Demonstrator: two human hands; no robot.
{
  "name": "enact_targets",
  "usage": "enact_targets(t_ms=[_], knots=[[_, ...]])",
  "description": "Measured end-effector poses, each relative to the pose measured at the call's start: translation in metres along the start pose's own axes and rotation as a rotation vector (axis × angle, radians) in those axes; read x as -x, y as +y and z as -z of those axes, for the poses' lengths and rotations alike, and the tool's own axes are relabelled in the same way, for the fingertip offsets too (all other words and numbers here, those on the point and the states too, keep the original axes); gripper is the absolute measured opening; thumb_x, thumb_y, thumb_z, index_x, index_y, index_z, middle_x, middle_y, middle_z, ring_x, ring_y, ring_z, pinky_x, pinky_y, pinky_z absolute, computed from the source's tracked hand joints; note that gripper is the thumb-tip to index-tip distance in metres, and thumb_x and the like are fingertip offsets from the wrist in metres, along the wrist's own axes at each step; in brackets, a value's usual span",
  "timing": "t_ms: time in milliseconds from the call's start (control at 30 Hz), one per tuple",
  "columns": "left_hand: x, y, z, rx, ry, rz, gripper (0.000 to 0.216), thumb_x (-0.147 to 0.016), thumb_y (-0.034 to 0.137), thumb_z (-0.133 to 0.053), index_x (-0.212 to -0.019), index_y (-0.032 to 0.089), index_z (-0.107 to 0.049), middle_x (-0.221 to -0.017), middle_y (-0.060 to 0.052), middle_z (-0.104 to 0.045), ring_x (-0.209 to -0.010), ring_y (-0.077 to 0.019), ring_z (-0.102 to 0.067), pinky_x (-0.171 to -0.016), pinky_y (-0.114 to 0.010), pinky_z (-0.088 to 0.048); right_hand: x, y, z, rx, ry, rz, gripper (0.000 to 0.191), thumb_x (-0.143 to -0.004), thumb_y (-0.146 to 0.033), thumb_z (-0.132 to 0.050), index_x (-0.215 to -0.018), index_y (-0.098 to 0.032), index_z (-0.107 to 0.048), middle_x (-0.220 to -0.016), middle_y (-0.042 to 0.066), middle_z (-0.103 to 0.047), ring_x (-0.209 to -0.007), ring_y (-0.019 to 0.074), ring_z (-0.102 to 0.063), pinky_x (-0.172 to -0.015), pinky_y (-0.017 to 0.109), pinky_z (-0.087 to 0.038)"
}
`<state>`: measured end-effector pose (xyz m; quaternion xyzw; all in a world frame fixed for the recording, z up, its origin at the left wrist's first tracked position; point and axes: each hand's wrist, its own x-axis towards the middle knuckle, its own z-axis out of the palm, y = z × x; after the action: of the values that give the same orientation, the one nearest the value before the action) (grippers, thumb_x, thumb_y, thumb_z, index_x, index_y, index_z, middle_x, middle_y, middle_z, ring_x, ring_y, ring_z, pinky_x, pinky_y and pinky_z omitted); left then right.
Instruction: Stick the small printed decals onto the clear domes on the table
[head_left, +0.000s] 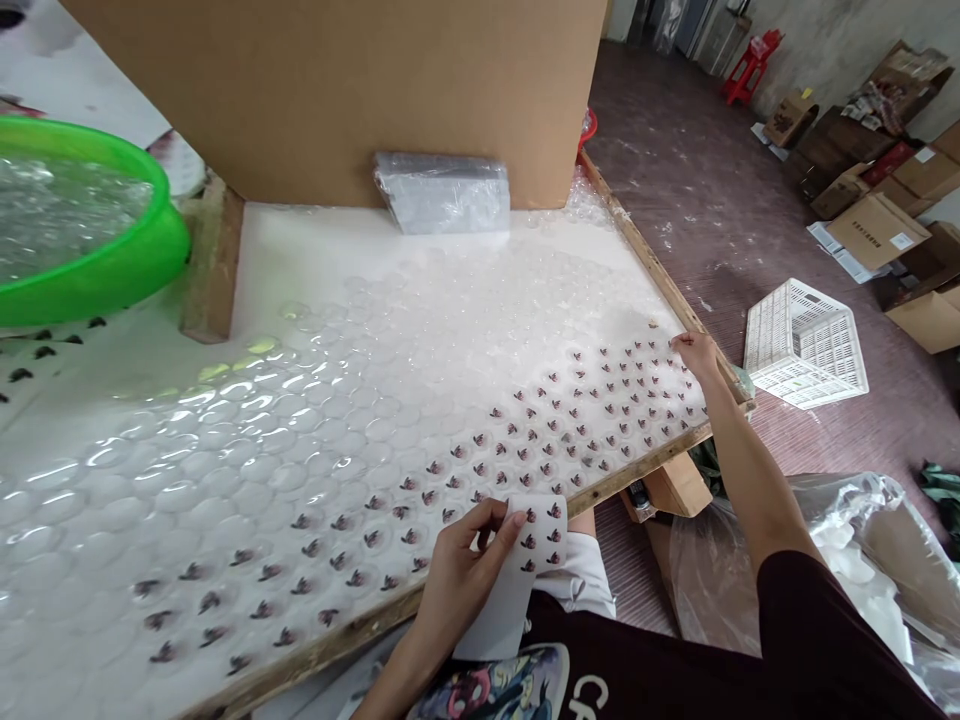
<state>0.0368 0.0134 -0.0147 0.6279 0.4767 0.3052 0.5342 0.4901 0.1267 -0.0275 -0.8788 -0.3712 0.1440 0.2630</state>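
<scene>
My left hand (472,560) pinches a white strip of stickers (553,555) over the table's near edge. Small dark printed motifs run in rows on the strip, and its backing hangs below my fingers. My right hand (696,352) reaches to the right end of the table, fingertips pressed together at the surface; whatever is between them is too small to make out. Clear round plastic pieces (251,495) cover the white tabletop (300,235) in close rows. Those along the near side and at the right bear the same dark motif, such as one sticker (373,540).
A wooden rail (637,468) edges the table. Behind stand a large cardboard sheet (360,90) and a plastic-wrapped pack (450,195). A green basin (97,270) of clear pieces is at left. On the floor at right are a white crate (806,345) and cardboard boxes (874,230).
</scene>
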Motion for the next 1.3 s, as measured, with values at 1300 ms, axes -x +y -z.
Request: enact_targets(t_ms=[1300], knots=[[0.006,0.004,0.002,0.123,0.169,0.056,0.029,-0.089,0.039,-0.059,-0.07,0.018,-0.056,-0.062,0.003,-0.048,-0.06,-0.012,-0.042,-0.056,-0.023,-0.033,0.265,-0.102,-0.043,-0.48,-0.516,0.801,0.008,-0.092,-0.03,-0.063,-0.089,-0.025,-0.067,-0.089,0.003,-0.064,-0.087,0.0191,-0.06,-0.077,0.035,-0.046]])
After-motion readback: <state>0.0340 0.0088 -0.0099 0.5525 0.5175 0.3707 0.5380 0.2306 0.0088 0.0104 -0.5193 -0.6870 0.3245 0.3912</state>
